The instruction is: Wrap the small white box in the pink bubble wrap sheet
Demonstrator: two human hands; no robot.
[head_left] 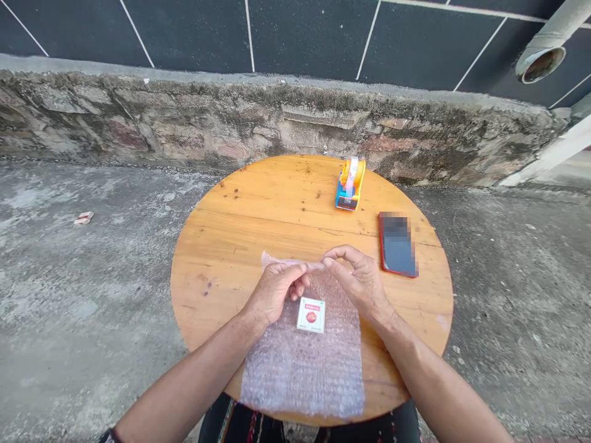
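Observation:
A sheet of clear bubble wrap [305,381] lies on the round wooden table, its near end reaching the table's front edge. On it rests a small square white box [311,315] with a red round print and red lettering. My left hand [279,288] pinches the far edge of the wrap between thumb and forefinger, just above and left of the box. Close beside it, my right hand [354,278] pinches the same edge with thumb and forefinger. That far edge is lifted and bunched between the two hands.
A yellow and blue tape dispenser [349,184] with a roll of tape stands at the back of the table [221,234]. A phone in a red case [398,245] lies to the right. Beyond the table is a stone wall base [184,126]; a pipe [540,61] juts out upper right.

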